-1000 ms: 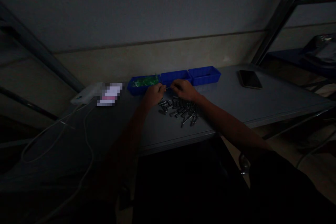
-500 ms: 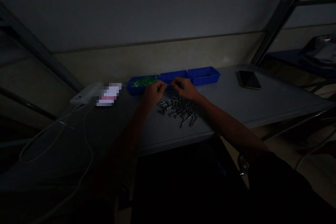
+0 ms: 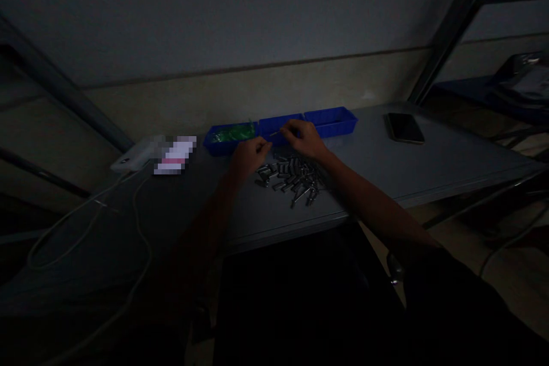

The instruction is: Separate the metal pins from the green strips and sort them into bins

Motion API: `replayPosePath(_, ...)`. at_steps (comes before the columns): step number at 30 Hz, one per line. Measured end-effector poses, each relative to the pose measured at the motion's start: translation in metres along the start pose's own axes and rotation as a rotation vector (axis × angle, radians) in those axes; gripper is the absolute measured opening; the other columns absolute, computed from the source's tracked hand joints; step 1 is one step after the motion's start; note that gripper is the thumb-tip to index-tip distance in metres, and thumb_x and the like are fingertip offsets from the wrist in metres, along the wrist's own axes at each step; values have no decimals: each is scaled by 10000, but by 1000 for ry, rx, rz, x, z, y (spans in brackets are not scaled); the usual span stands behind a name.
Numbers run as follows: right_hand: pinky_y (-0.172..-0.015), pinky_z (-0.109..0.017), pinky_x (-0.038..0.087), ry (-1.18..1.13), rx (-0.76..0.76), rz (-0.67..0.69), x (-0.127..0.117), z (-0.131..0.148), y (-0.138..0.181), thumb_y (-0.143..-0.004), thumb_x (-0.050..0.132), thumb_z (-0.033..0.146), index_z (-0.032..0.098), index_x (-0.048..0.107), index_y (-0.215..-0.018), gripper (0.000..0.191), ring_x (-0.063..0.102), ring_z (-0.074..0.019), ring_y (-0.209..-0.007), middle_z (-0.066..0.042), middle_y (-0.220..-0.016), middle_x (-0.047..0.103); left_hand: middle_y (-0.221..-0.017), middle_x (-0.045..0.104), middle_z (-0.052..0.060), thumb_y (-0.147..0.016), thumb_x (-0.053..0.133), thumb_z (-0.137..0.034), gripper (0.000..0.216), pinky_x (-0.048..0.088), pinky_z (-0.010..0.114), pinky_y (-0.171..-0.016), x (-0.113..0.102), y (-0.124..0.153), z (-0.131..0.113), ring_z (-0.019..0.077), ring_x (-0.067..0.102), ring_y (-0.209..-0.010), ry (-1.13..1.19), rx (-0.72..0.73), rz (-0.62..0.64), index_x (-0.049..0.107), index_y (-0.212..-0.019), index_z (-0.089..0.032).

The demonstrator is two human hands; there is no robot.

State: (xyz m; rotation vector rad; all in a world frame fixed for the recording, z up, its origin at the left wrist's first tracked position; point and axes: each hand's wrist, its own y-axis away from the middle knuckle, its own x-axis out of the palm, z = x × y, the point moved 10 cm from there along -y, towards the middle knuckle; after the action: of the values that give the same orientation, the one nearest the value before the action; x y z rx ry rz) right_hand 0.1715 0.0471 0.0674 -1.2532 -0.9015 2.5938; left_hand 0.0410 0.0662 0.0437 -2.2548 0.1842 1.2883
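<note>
My right hand [image 3: 301,136] pinches a small thin metal pin [image 3: 274,134] that points left, in front of the middle blue bin [image 3: 281,123]. Slightly lower and to the left, my left hand [image 3: 252,155] is closed, thumb against fingers; whatever may be in its fingertips is too small and dark to make out. Below both hands a pile of small metal cylindrical parts [image 3: 295,174] lies on the grey table [image 3: 364,171]. Left of the middle bin stands the left blue bin [image 3: 210,142], holding a green plastic bag [image 3: 234,132].
The right blue bin [image 3: 330,117] adjoins the middle one. A dark phone [image 3: 404,127] lies at the table's right. At the left are a white box [image 3: 137,154], a blurred-out white item [image 3: 175,155] and a pale cable [image 3: 137,200]. A wall rises behind.
My hands have come apart: the right has risen slightly with the pin, the left has dropped a little. The whole view has shifted slightly.
</note>
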Motion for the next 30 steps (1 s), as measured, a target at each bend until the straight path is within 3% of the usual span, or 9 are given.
replayPosePath(6,-678,-266,390,187,355,-185,-37,-65,6,-895,336,372,159,605,-772,364,542,-173,-710,-50,-729,608,-883,711,36,-742,567,-333,185,443,240,-663,29,4,24,184,636,-798,-139,-106,227,686,-842,-232)
replayPosePath(12,-759,-309,408,282,592,-313,-59,-97,22,-878,360,361,170,616,-937,325,584,-230,-865,-106,-895,655,-899,714,53,-737,583,-354,193,455,253,-671,32,4,27,200,646,-816,-137,-132,276,697,-822,-224)
replayPosePath(17,-774,-331,425,304,636,-326,-60,-104,27,-866,387,350,178,612,-995,311,591,-242,-896,-120,-949,660,-861,718,42,-744,574,-407,242,457,231,-663,34,5,15,184,645,-803,-103,-37,315,698,-833,-220)
replayPosePath(22,-775,-338,431,296,645,-317,-60,-109,27,-874,386,335,175,615,-1020,315,597,-237,-904,-123,-965,660,-880,715,41,-752,555,-296,223,464,230,-684,36,6,8,170,643,-794,-36,-11,313,694,-902,-208)
replayPosePath(30,-784,-343,442,314,651,-299,-60,-110,27,-867,388,318,201,638,-1062,338,608,-251,-939,-125,-1019,665,-856,717,27,-720,511,-188,292,483,218,-680,36,1,24,165,649,-792,-33,-25,282,689,-950,-214)
